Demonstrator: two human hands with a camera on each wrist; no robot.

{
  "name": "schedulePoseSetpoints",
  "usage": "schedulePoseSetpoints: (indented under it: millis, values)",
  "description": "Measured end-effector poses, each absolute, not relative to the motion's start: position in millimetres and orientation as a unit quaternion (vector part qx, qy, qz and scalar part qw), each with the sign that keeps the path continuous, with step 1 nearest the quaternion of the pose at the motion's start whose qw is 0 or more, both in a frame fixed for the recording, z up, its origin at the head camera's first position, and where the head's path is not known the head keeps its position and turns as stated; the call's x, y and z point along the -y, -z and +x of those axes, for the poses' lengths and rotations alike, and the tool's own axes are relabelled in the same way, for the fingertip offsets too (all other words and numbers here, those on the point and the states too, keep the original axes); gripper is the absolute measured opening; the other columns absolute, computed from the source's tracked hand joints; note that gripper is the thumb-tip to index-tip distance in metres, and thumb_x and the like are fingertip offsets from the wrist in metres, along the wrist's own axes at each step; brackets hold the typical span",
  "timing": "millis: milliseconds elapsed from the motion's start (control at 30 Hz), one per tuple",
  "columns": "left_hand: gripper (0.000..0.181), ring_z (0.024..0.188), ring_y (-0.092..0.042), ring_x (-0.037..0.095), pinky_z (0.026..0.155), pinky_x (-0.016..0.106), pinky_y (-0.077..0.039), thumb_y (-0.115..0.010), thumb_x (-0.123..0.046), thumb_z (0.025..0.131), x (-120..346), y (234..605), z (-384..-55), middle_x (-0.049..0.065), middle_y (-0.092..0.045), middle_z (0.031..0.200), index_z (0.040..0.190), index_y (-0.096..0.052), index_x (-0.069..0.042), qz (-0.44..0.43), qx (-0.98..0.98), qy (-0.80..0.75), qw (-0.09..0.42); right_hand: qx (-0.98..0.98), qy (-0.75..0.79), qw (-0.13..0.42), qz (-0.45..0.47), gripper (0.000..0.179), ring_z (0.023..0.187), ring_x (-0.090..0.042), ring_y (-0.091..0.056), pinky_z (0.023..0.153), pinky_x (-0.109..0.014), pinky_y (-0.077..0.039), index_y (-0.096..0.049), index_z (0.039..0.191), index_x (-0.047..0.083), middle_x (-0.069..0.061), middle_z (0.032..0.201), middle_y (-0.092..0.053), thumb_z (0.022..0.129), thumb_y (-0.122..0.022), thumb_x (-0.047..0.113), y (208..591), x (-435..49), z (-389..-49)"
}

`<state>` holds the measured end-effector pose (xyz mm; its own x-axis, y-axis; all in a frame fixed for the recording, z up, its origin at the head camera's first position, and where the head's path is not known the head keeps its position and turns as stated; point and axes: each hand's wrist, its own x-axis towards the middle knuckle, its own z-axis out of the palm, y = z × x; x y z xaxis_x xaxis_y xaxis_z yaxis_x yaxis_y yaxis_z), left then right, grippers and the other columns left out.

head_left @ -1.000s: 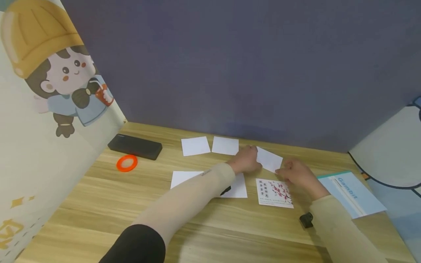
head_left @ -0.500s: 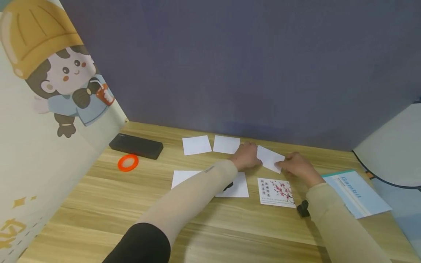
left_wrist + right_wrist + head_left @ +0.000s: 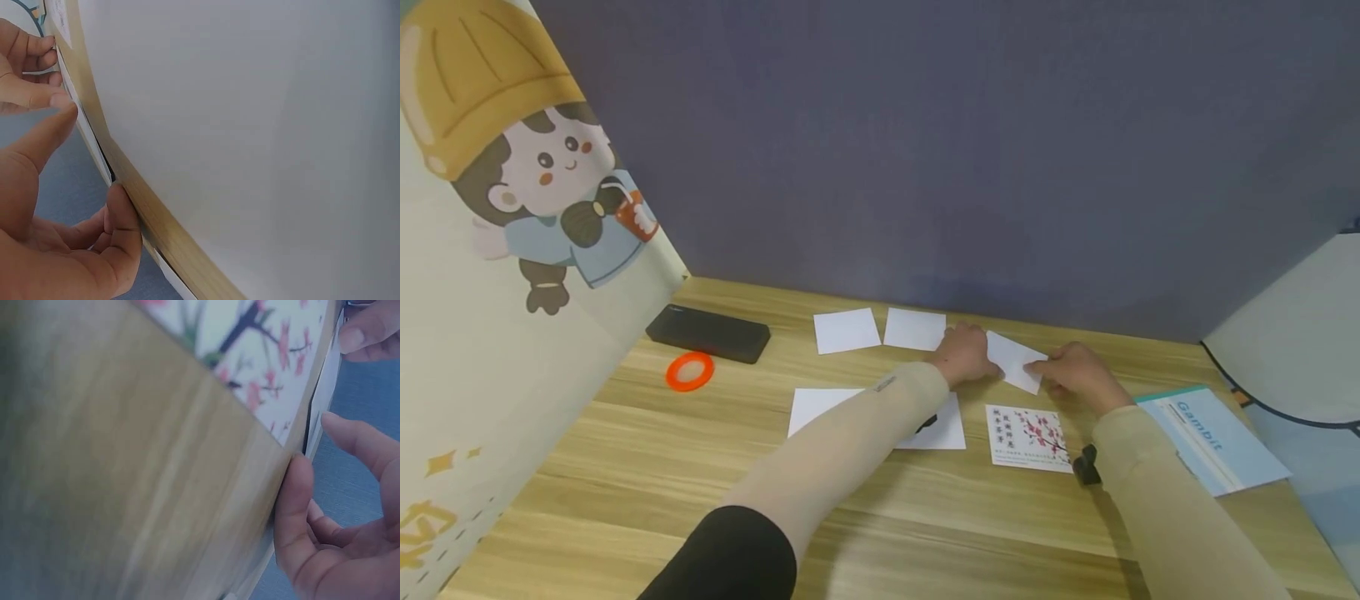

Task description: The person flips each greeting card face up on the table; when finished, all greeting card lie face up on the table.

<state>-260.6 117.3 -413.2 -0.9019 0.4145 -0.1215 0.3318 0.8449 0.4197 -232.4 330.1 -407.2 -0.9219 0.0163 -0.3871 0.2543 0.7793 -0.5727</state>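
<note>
A white card lies aslant at the back of the wooden table, between the two hands. My left hand holds it at its left side; the thumb shows at the near edge. At its right corner my right hand pinches it, thumb on top. Seen edge-on in the left wrist view, the card is a thin pale strip beside my left hand. Two more white cards lie flat to the left. Just in front of the held card is a card printed with plum blossoms.
A larger white sheet lies partly under the left forearm. At the left are a black case and an orange ring. A light blue "Gambit" booklet sits at the right. A dark partition bounds the table's back.
My right hand has shifted slightly upward, its thumb now farther onto the card's right corner. The card has turned a little. My left hand stays almost in place.
</note>
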Motion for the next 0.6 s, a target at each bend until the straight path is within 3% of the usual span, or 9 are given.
schedulePoseSetpoints:
  millis: [133, 233, 333, 400, 500, 600]
  values:
    - [0.058, 0.141, -0.057, 0.03, 0.128, 0.043, -0.041, -0.082, -0.05, 0.093, -118.8, 415.1, -261.2, 0.013, -0.063, 0.151, 0.126, -0.075, -0.003, 0.189, -0.957, -0.195, 0.107, -0.924, 0.32, 0.189, 0.083, 0.04, 0.064, -0.014, -0.059, 0.07, -0.028, -0.046, -0.052, 0.075, 0.015, 0.005, 0.059, -0.056, 0.099, -0.073, 0.039, 407.4, -330.3, -234.8]
    - [0.05, 0.141, -0.057, 0.031, 0.127, 0.044, -0.041, -0.082, -0.05, 0.092, -119.2, 415.6, -261.9, 0.014, -0.063, 0.15, 0.113, -0.079, -0.004, 0.188, -0.957, -0.194, 0.108, -0.923, 0.321, 0.193, 0.085, 0.037, 0.063, -0.014, -0.059, 0.07, -0.028, -0.047, -0.06, 0.086, 0.007, 0.005, 0.059, -0.057, 0.099, -0.073, 0.039, 407.5, -330.3, -236.5]
    - [0.042, 0.14, -0.058, 0.031, 0.128, 0.044, -0.041, -0.082, -0.049, 0.093, -120.0, 414.9, -262.1, 0.012, -0.065, 0.15, 0.097, -0.08, -0.006, 0.189, -0.957, -0.193, 0.108, -0.924, 0.316, 0.197, 0.085, 0.046, 0.066, -0.013, -0.061, 0.075, -0.028, -0.048, -0.064, 0.113, -0.003, 0.006, 0.06, -0.057, 0.1, -0.072, 0.039, 406.1, -329.3, -236.1]
    - [0.041, 0.139, -0.059, 0.029, 0.128, 0.043, -0.04, -0.082, -0.048, 0.093, -120.4, 414.0, -261.5, 0.011, -0.066, 0.148, 0.097, -0.08, -0.007, 0.192, -0.958, -0.187, 0.105, -0.926, 0.312, 0.198, 0.083, 0.058, 0.067, -0.014, -0.062, 0.08, -0.029, -0.049, -0.061, 0.132, -0.007, 0.006, 0.06, -0.056, 0.1, -0.072, 0.04, 404.8, -328.6, -235.5]
    - [0.043, 0.137, -0.059, 0.028, 0.128, 0.042, -0.041, -0.083, -0.047, 0.092, -120.2, 413.8, -260.9, 0.01, -0.067, 0.146, 0.106, -0.08, -0.006, 0.19, -0.958, -0.187, 0.103, -0.925, 0.311, 0.204, 0.081, 0.039, 0.065, -0.014, -0.058, 0.077, -0.03, -0.047, -0.063, 0.096, 0.002, 0.007, 0.059, -0.053, 0.1, -0.072, 0.04, 405.2, -328.5, -236.9]
    - [0.042, 0.136, -0.06, 0.026, 0.127, 0.041, -0.041, -0.083, -0.046, 0.092, -118.9, 415.0, -261.9, 0.009, -0.069, 0.144, 0.107, -0.08, -0.006, 0.192, -0.958, -0.187, 0.1, -0.923, 0.316, 0.204, 0.078, 0.048, 0.061, -0.014, -0.053, 0.07, -0.03, -0.045, -0.043, 0.068, 0.017, 0.008, 0.056, -0.048, 0.1, -0.072, 0.039, 407.3, -328.3, -238.8]
